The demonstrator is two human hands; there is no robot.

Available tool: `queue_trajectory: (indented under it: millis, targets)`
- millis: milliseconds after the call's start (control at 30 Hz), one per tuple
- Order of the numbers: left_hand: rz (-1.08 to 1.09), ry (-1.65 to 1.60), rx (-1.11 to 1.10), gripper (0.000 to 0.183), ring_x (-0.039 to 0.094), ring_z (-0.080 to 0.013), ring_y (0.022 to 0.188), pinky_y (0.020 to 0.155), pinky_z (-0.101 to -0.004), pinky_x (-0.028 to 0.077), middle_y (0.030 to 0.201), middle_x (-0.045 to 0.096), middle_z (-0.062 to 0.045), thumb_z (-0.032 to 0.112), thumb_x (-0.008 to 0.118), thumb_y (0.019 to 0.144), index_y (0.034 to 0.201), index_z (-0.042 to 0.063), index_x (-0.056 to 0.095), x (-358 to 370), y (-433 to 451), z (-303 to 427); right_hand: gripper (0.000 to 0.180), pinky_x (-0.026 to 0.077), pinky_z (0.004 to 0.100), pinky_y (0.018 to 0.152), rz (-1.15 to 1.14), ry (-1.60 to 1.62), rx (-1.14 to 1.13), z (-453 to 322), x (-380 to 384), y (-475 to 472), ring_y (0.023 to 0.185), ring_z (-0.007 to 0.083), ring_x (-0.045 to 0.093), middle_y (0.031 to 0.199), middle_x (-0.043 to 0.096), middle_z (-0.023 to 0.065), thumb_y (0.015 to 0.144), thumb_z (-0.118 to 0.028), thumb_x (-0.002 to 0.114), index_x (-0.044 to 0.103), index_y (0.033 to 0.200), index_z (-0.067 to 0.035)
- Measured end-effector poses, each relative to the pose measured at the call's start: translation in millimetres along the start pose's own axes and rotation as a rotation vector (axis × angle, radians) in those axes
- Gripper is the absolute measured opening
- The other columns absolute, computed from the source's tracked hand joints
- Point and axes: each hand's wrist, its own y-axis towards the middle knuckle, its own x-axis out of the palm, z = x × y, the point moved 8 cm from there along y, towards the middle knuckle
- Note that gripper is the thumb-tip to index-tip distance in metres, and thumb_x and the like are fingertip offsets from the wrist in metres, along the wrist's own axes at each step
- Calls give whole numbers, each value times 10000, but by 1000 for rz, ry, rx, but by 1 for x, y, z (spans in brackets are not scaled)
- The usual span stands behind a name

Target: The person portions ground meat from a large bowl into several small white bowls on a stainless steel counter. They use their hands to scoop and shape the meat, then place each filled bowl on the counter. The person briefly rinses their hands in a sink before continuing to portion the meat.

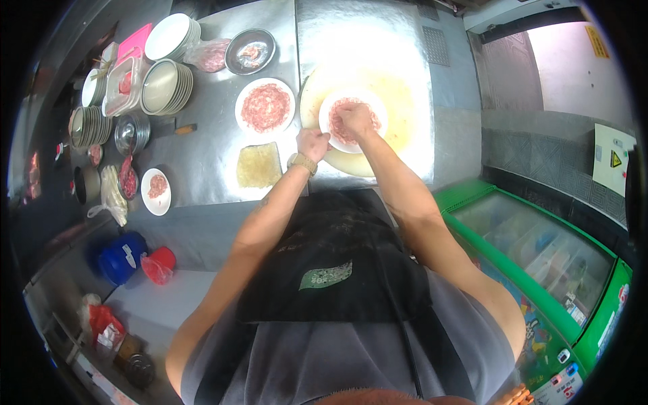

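Observation:
A white plate (328, 108) with minced meat (374, 117) spread on it stands on a round, pale cutting board (402, 116). My right hand (354, 117) rests on the meat, fingers bent downward; whether it pinches any is hidden. At the plate's lower left edge is my left hand (314, 143), fingers curled at the rim, a watch on the wrist. To the left stands a second white plate (240, 120) bearing a round layer of minced meat (265, 108). Below it a yellowish square cloth or sponge (259, 165) lies on the metal counter (212, 157).
A metal bowl (268, 50) and bagged meat (212, 55) sit at the back. Stacked plates (167, 87), a wooden-handled cleaver (185, 129) and a small white dish (157, 202) with mince are at left. A green chest freezer (536, 253) stands at right.

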Motion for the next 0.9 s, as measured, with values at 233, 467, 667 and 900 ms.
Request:
queue_trajectory:
  millis: [233,467,667,900]
  targets:
    - [39,-80,-45,211,733,-200,621,638,-304,576,657,726,-155,113,679,872,824,-74,765,18,-18,-7,132,521,310,557,-76,-31,36,22,9,-2,643,153,669,715,713,99,892,-56,694,771,855,44]
    - [44,113,-7,303,720,-213,584,626,-323,585,616,712,-135,179,674,865,684,-56,735,1,-22,26,214,558,374,746,123,487,180,28,-11,0,819,228,730,876,766,162,845,-143,673,775,919,30]
    - [48,125,66,287,728,-226,611,678,-351,587,631,719,-152,165,664,856,704,-67,738,4,-9,18,162,557,355,720,147,7,3,8,-15,6,761,233,710,875,764,145,885,-128,687,763,896,14]
    - [101,-138,-99,215,719,-215,609,641,-345,583,691,733,-169,93,677,871,822,-104,748,21,-19,-8,173,560,371,736,125,-242,-110,-50,-24,-23,750,271,713,846,752,180,871,-161,675,769,867,-15]
